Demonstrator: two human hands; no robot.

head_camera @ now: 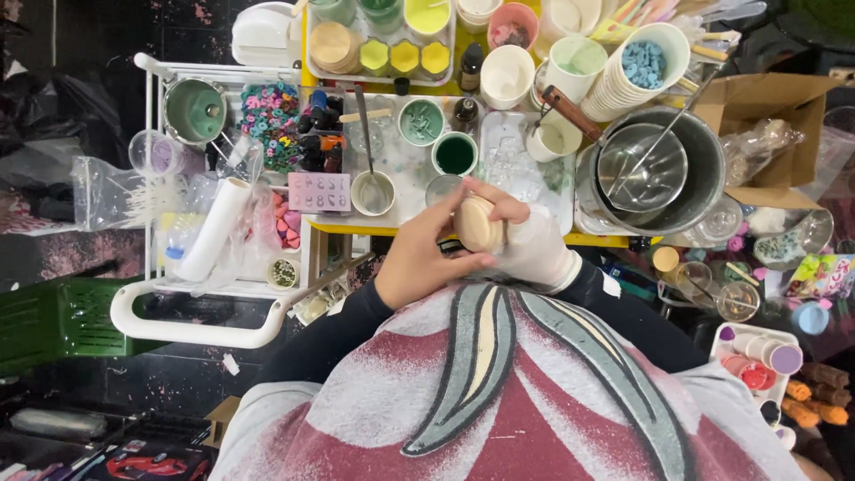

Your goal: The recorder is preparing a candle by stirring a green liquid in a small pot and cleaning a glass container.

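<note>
The round wooden lid (478,224) sits between both hands, close to the body so it stays steady. The left hand (426,254) wraps it, fingers (499,207) curled over the top. The right hand (534,245), in a white glove, pinches its other side. Past the fingertips waits a dark green cup (455,153).

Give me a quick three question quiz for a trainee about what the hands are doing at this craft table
1. True or false: the left hand is bare and the right hand wears a white glove.
2. What do both hands hold? A) a round tan wooden lid B) a spoon C) a paper roll
3. Which container sits just beyond the hands, filled with dark green liquid?

Key: 1 true. 2 A. 3 the white cup.
</note>
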